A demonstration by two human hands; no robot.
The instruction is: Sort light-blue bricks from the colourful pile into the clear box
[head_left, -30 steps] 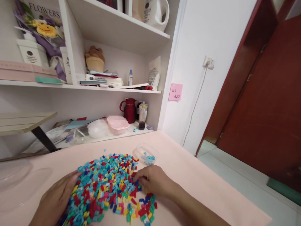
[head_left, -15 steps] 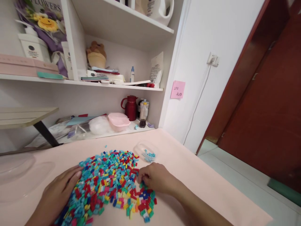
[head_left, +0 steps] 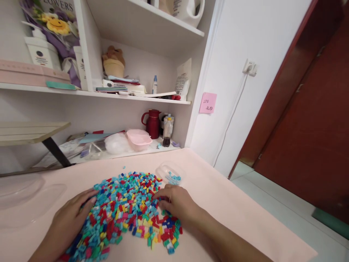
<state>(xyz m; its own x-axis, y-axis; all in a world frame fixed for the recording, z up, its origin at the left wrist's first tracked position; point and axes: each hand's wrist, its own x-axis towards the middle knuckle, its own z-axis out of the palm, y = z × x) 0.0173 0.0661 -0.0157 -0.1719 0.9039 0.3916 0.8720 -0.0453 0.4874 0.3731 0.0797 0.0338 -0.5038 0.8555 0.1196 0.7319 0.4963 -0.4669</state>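
Observation:
A wide heap of small toy building bricks in many colours lies on the pink table cover. Along the heap's left edge rests my left hand, its fingers stretched out and touching bricks, holding none. My right hand reaches in at the heap's right side, index finger and thumb apart over the bricks; no brick shows between them. Just beyond it stands a clear plastic container with several light blue bricks inside.
Clear plastic containers lie at the far left. Behind the table, a low shelf holds a pink basin, a dark red jug and a bottle. A lone blue brick sits behind the heap.
My right hand has moved slightly left onto the heap, and its fingers have gone from curled together to stretched out. My left hand stays at the heap's edge. The view has shifted slightly.

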